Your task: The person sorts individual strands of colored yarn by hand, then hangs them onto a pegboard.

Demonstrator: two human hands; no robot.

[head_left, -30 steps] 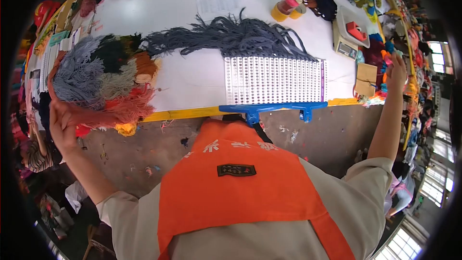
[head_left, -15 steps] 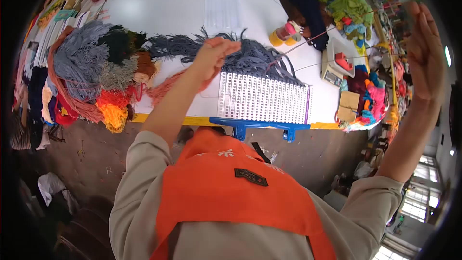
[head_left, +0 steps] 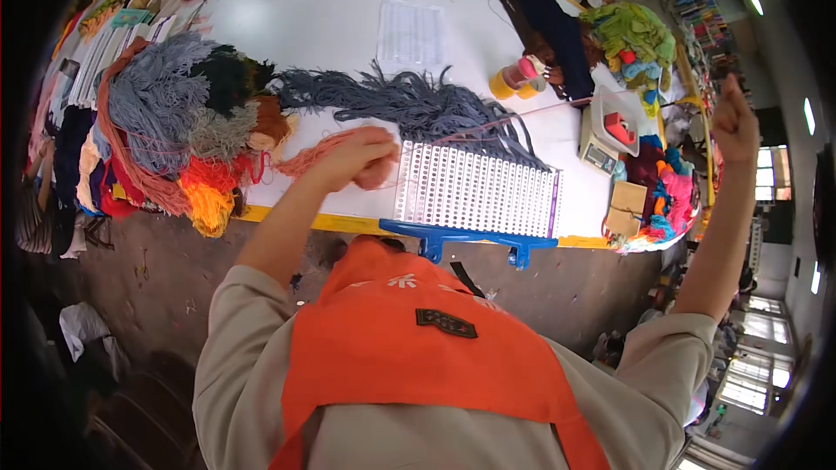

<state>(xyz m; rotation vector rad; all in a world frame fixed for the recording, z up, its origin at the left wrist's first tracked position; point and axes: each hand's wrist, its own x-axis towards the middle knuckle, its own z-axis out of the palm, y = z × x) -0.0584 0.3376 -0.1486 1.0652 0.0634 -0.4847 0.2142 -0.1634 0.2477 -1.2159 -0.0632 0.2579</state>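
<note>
My left hand (head_left: pixel 361 158) is closed over the table's near side, beside salmon-pink yarn (head_left: pixel 313 155) and the left edge of a white perforated board (head_left: pixel 475 190). What its curled fingers hold is hidden. My right hand (head_left: pixel 736 126) is raised at the far right, fingers closed; anything in them is too small to make out. A thin pink thread (head_left: pixel 557 108) slants up to the right over grey-blue yarn strands (head_left: pixel 453 109), which lie behind the board and partly on its top edge. A blue clamp bar (head_left: pixel 470 235) runs along the board's near edge.
Piled yarn in grey (head_left: pixel 152 91), green, red and orange (head_left: pixel 209 204) covers the left side. To the right are thread spools (head_left: pixel 515 80), a scale (head_left: pixel 599 155) with a plastic tray, a brown card (head_left: pixel 625 209) and colourful yarn (head_left: pixel 675 187). Dark yarn (head_left: pixel 557 35) lies farther back.
My left hand has come down and slightly left off the grey-blue yarn, its fingers now curled. My right hand has moved lower and left, closing. Two slanting threads were visible before; one shows now.
</note>
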